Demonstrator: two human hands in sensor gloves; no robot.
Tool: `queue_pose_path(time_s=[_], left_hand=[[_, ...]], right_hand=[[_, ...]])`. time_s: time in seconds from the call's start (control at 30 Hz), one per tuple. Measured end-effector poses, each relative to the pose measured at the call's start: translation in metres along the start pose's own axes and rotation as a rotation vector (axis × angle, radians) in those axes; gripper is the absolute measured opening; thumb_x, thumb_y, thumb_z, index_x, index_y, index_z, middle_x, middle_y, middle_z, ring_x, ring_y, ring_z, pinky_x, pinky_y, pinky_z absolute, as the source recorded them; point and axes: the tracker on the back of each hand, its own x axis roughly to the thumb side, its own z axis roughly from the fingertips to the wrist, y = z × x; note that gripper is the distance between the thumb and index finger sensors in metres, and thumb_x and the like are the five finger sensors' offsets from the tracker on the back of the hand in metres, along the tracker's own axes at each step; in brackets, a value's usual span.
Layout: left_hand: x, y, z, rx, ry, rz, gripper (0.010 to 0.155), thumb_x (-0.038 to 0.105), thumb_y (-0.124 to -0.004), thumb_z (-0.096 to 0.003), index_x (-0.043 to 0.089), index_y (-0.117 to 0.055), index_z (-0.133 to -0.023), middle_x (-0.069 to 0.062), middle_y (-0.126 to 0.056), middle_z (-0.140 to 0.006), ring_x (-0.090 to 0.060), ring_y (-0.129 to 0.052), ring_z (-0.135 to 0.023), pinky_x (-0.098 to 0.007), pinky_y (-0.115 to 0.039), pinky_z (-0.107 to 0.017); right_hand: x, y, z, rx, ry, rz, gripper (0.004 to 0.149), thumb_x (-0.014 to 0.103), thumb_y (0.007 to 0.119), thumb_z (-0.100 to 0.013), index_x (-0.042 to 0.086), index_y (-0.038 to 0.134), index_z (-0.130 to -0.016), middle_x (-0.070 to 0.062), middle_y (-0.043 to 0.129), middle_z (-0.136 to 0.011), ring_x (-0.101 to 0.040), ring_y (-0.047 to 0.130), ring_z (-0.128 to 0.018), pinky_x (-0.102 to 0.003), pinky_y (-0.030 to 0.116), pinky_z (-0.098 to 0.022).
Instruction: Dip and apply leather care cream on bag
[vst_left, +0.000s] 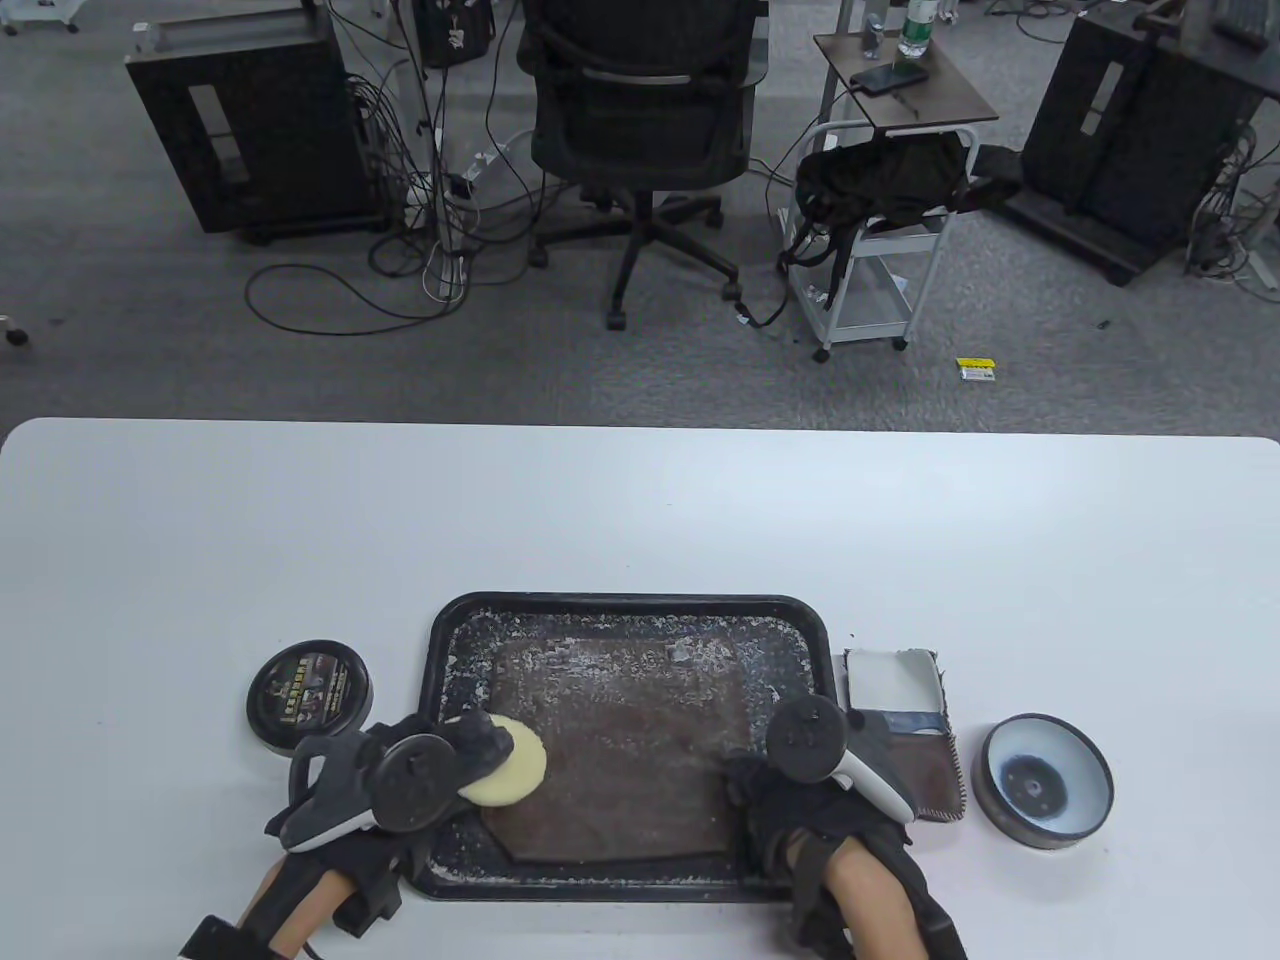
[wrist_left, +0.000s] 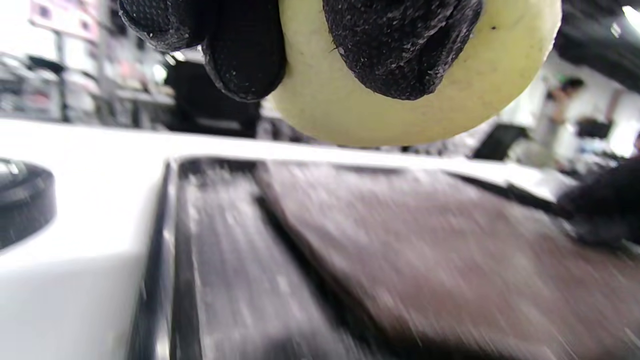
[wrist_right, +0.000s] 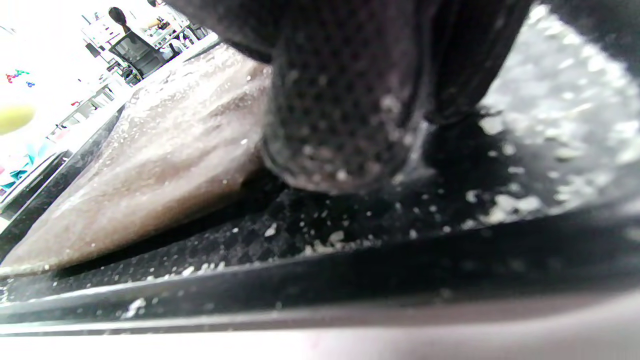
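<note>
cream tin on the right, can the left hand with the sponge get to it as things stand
Probably, but awkwardly: the open cream tin sits beyond the right hand, which rests at the tray edge between it and the left hand.

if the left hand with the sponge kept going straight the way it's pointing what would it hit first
Most likely the brown leather bag in the tray. The left hand holds the yellow sponge above its left edge; height is unclear.

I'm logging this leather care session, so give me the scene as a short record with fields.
left hand: grips yellow sponge pad above the bag's left edge
right hand: fingers rest at the bag's right edge, grip unclear
bag: brown, flat in black tray
cream tin: open, right of tray
lid: left of tray
</note>
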Motion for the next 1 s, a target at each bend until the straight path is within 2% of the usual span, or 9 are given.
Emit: queue_pose_path(time_s=[0.13,0.27,0.33,0.53,0.7,0.87,1.0], left_hand=[[-0.022,0.022,-0.018,0.107,0.193,-0.07,0.057,0.034,-0.083,-0.0386,0.045,-0.068,-0.093,0.015,-0.068,-0.105,-0.025,-0.079,-0.086,-0.043,-0.07,-0.062],[-0.043,0.03,-0.047,0.052,0.348,-0.32,0.059,0.035,-0.082,-0.0392,0.047,-0.064,-0.094,0.016,-0.065,-0.106,-0.024,-0.077,-0.088,-0.042,-0.069,-0.063],[-0.051,0.026,-0.06,0.005,0.418,-0.399,0.059,0.036,-0.081,-0.0395,0.047,-0.063,-0.094,0.017,-0.063,-0.107,-0.023,-0.075,-0.09,-0.042,-0.068,-0.065],[-0.075,-0.004,-0.093,-0.111,0.572,-0.453,0.059,0.037,-0.079,-0.0408,0.047,-0.06,-0.096,0.017,-0.06,-0.109,-0.023,-0.073,-0.093,-0.043,-0.066,-0.067],[-0.086,-0.031,-0.113,-0.232,0.623,-0.61,0.06,0.039,-0.076,-0.0415,0.05,-0.055,-0.096,0.019,-0.055,-0.11,-0.021,-0.069,-0.097,-0.044,-0.062,-0.071],[-0.09,-0.048,-0.124,-0.257,0.629,-0.614,0.06,0.04,-0.075,-0.0416,0.05,-0.053,-0.097,0.019,-0.053,-0.11,-0.021,-0.068,-0.098,-0.044,-0.062,-0.071],[-0.091,-0.051,-0.128,-0.256,0.629,-0.587,0.061,0.042,-0.074,-0.0415,0.048,-0.05,-0.098,0.018,-0.052,-0.111,-0.021,-0.068,-0.097,-0.044,-0.062,-0.071]], right_hand=[[0.001,0.0,0.0,0.012,-0.004,0.006,0.062,0.014,0.071,-0.041,0.015,0.055,-0.101,-0.006,0.079,-0.088,-0.013,0.105,-0.027,-0.046,0.083,-0.048],[0.001,0.0,0.0,0.016,-0.007,0.015,0.062,0.015,0.071,-0.041,0.015,0.055,-0.101,-0.007,0.078,-0.089,-0.013,0.105,-0.027,-0.046,0.083,-0.048],[0.001,0.0,0.0,0.019,-0.008,0.015,0.062,0.014,0.071,-0.041,0.015,0.055,-0.101,-0.007,0.078,-0.089,-0.013,0.105,-0.027,-0.046,0.083,-0.048],[0.001,0.0,-0.001,0.029,-0.012,0.012,0.062,0.015,0.071,-0.041,0.015,0.055,-0.101,-0.007,0.078,-0.089,-0.013,0.105,-0.027,-0.046,0.083,-0.048],[0.001,0.0,-0.001,0.036,-0.013,0.008,0.062,0.014,0.071,-0.041,0.015,0.055,-0.101,-0.007,0.078,-0.089,-0.013,0.105,-0.027,-0.046,0.083,-0.048],[0.0,-0.002,-0.003,0.048,-0.014,-0.003,0.062,0.014,0.071,-0.041,0.015,0.055,-0.101,-0.007,0.078,-0.089,-0.013,0.105,-0.027,-0.046,0.083,-0.048],[0.0,-0.003,-0.003,0.055,-0.014,-0.005,0.062,0.014,0.071,-0.041,0.015,0.055,-0.101,-0.007,0.078,-0.089,-0.013,0.105,-0.027,-0.046,0.083,-0.048]])
